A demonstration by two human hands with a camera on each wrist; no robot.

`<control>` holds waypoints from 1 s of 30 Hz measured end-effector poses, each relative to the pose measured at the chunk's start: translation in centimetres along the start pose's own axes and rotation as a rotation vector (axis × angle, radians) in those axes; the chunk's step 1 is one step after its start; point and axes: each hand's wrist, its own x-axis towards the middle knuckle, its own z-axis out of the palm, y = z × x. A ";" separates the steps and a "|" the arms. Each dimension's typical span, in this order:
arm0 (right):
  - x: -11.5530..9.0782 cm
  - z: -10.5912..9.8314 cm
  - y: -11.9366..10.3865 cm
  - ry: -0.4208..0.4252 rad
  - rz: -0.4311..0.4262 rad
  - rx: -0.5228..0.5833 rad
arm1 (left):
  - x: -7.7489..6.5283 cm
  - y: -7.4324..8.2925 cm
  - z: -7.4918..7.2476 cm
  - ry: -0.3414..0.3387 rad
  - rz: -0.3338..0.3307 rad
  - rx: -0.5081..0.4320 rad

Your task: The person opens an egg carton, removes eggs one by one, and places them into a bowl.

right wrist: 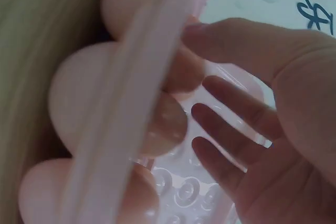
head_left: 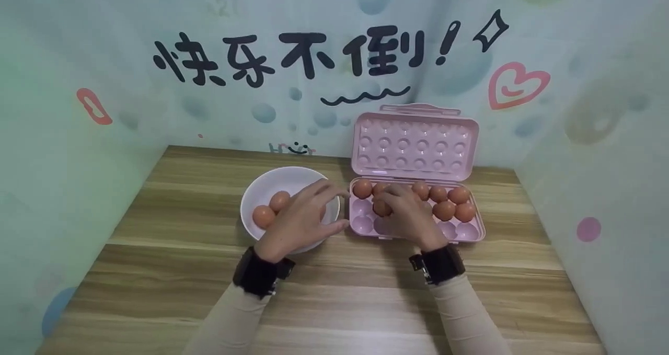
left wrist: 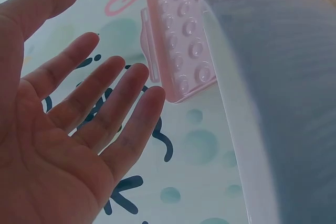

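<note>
My left hand (head_left: 300, 214) hovers over the right part of a white bowl (head_left: 252, 193), fingers spread and nothing in them; its palm faces the left wrist camera. Two brown eggs (head_left: 264, 217) lie in the bowl to the left of this hand, which hides part of the inside. Over a pink egg carton (head_left: 361, 207), my right hand (head_left: 410, 216) pinches a brown egg (head_left: 382, 208) in the middle row, near the left end. In the right wrist view the thumb (right wrist: 226, 40) lies against an egg, while the index finger is hidden.
The carton's lid (head_left: 415, 146) stands raised against the printed backdrop (head_left: 235, 114). Several eggs (head_left: 444, 210) fill cups in its back and middle rows. Bowl and carton stand side by side on a wooden table (head_left: 339, 302), with cloth walls around.
</note>
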 end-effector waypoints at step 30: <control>-0.1 1.5 1.0 0.112 -0.077 -0.002 | 0.2 -0.5 0.2 -0.006 0.006 -0.022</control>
